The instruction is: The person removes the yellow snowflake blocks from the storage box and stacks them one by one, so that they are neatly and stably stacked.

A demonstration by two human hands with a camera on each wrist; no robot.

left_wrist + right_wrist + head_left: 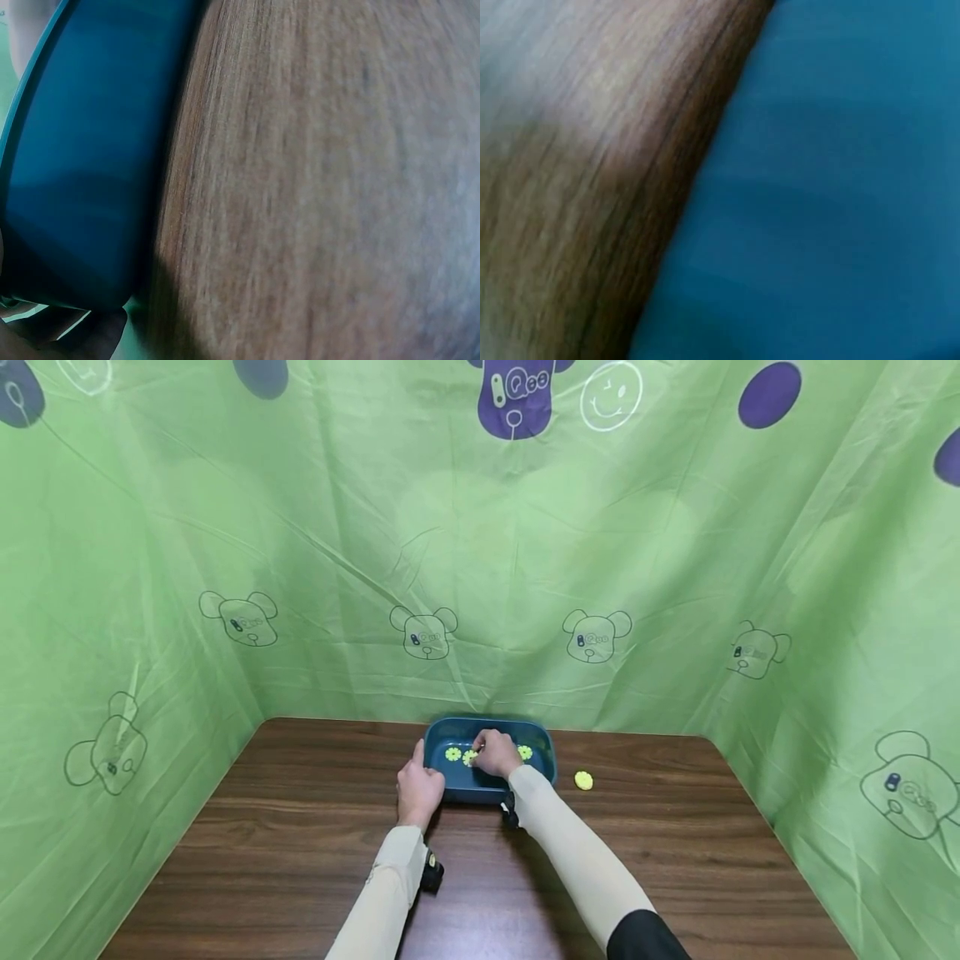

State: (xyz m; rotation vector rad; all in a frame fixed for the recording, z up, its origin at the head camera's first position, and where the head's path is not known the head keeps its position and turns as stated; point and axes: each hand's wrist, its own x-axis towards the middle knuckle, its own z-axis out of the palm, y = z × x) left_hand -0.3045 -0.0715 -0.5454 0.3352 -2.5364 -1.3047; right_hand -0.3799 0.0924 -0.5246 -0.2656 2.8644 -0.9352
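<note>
A dark blue rectangular plastic bin (pixel 491 796) stands near the back of the wooden table. My left hand (pixel 420 789) holds its left end, thumb by the rim and index finger pointing forward along the outside. In the left wrist view, dark fingertips (pixel 101 334) lie against the bin's end. My right hand (pixel 495 753) reaches inside, with curled fingers pinching a yellow flower-shaped piece (pixel 468 759) low in the bin. Similar yellow pieces lie to its left (pixel 453 754) and right (pixel 525 752). The right wrist view shows the bin's blue wall (pixel 825 202), without the fingers.
One more yellow flower-shaped piece (pixel 583 781) lies on the brown wooden table (pixel 675 827), right of the bin. Green cloth (pixel 510 677) with printed bear heads hangs around the back and both sides, close behind the bin.
</note>
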